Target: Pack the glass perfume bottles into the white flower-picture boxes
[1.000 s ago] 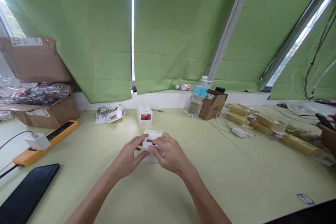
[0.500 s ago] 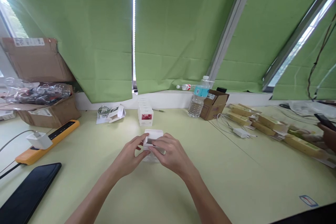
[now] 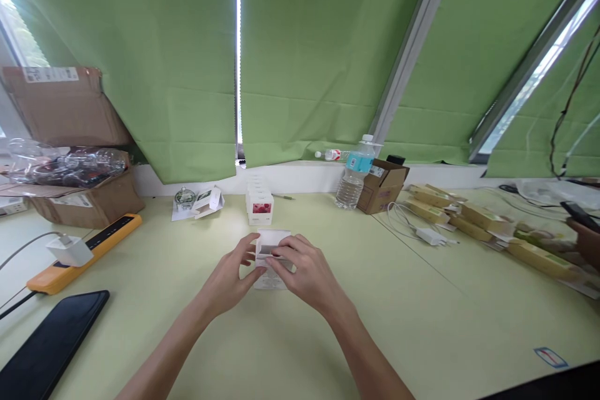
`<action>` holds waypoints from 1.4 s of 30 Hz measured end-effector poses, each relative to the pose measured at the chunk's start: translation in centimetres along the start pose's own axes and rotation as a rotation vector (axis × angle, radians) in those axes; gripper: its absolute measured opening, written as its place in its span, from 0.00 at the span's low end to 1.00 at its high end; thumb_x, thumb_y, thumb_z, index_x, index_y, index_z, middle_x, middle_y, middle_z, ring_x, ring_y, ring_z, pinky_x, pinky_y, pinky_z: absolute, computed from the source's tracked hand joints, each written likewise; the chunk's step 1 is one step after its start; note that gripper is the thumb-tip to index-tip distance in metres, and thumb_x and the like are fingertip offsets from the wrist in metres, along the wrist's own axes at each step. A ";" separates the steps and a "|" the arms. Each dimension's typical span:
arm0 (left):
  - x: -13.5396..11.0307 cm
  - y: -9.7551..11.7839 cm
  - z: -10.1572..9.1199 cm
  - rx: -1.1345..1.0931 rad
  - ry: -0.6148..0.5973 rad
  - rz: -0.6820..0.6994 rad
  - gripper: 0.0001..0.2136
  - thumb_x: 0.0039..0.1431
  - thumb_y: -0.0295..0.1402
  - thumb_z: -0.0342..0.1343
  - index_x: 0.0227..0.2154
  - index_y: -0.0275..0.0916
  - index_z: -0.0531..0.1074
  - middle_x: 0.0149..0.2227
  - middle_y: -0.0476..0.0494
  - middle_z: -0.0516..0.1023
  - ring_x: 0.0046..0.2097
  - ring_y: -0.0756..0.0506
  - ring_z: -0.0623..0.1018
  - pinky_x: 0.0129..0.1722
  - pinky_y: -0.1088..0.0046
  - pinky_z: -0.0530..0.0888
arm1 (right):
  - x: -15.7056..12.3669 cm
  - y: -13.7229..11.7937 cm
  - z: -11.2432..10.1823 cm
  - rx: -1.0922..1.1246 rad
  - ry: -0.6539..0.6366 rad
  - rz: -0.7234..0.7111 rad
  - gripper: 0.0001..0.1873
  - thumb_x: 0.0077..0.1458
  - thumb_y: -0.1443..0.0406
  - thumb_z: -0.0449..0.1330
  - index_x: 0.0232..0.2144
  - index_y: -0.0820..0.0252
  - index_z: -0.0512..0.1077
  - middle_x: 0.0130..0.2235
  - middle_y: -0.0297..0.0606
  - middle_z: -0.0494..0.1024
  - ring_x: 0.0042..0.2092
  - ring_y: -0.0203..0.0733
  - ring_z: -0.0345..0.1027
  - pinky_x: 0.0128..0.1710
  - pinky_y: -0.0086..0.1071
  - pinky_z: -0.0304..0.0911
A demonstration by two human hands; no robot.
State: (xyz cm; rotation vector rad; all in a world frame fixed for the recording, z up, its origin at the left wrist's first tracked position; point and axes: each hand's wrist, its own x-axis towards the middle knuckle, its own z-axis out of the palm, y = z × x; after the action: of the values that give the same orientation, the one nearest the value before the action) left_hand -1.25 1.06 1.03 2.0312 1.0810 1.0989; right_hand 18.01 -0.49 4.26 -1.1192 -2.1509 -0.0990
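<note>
A small white carton (image 3: 273,242) sits on the pale green table (image 3: 290,337) right in front of me, its top flap raised. My left hand (image 3: 230,277) grips its left side, thumb and fingers curled against it. My right hand (image 3: 302,269) covers its right side, fingertips pressed on the open top edge. The lower part of the carton is hidden behind my fingers. Behind it stands a row of small white boxes (image 3: 259,206) with a red picture on the front one.
A black phone (image 3: 47,344), an orange power strip (image 3: 79,254) with a white charger (image 3: 69,250) lie left. Cardboard boxes (image 3: 79,200) stand far left. A water bottle (image 3: 354,178), a small brown box (image 3: 382,184), a white adapter (image 3: 431,236) and flat yellow-green packs (image 3: 482,219) lie right. Another person's hand (image 3: 585,237) holds a phone at the right edge.
Both hands have stayed on the white carton; my fingers have shifted slightly at its top and the flap stands a bit higher.
</note>
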 end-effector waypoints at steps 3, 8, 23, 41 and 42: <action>0.1 0.1 0.0 -0.046 0.071 0.052 0.19 0.59 0.35 0.54 0.53 0.48 0.60 0.49 0.45 0.72 0.45 0.46 0.77 0.45 0.66 0.75 | -0.1 0.3 0.0 0.010 0.052 -0.020 0.10 0.61 0.62 0.54 0.35 0.57 0.75 0.36 0.39 0.75 0.38 0.39 0.68 0.36 0.31 0.63; 0.3 0.4 -0.2 -0.011 0.067 0.128 0.10 0.61 0.35 0.51 0.44 0.46 0.69 0.50 0.45 0.71 0.48 0.45 0.74 0.45 0.66 0.75 | -0.3 0.7 -0.2 0.072 0.100 -0.012 0.08 0.60 0.64 0.54 0.35 0.56 0.74 0.36 0.37 0.76 0.35 0.37 0.69 0.33 0.30 0.62; 0.4 1.2 0.8 -0.261 0.171 -0.119 0.09 0.59 0.40 0.53 0.36 0.40 0.70 0.39 0.45 0.77 0.41 0.45 0.77 0.44 0.67 0.73 | 0.0 0.9 -0.6 0.148 0.145 0.173 0.13 0.56 0.68 0.55 0.45 0.54 0.68 0.41 0.37 0.73 0.38 0.39 0.67 0.32 0.32 0.68; 1.1 0.6 1.5 -0.322 0.215 -0.228 0.12 0.57 0.41 0.54 0.38 0.38 0.72 0.39 0.42 0.78 0.40 0.43 0.77 0.39 0.68 0.72 | 0.1 1.0 -0.9 0.199 0.013 0.203 0.11 0.62 0.61 0.51 0.39 0.54 0.73 0.39 0.37 0.76 0.40 0.40 0.69 0.36 0.33 0.66; 1.1 0.5 1.5 -0.318 0.218 -0.224 0.11 0.57 0.40 0.54 0.38 0.38 0.72 0.39 0.43 0.78 0.41 0.43 0.77 0.39 0.68 0.72 | 0.1 1.0 -0.9 0.196 0.009 0.198 0.11 0.62 0.61 0.51 0.38 0.54 0.73 0.38 0.37 0.76 0.40 0.40 0.69 0.37 0.33 0.66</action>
State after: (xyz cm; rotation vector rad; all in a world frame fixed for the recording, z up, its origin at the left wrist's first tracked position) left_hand 0.59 1.55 1.14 1.5321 1.1263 1.3012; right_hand 19.20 -0.14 4.69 -1.2049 -1.9812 0.1923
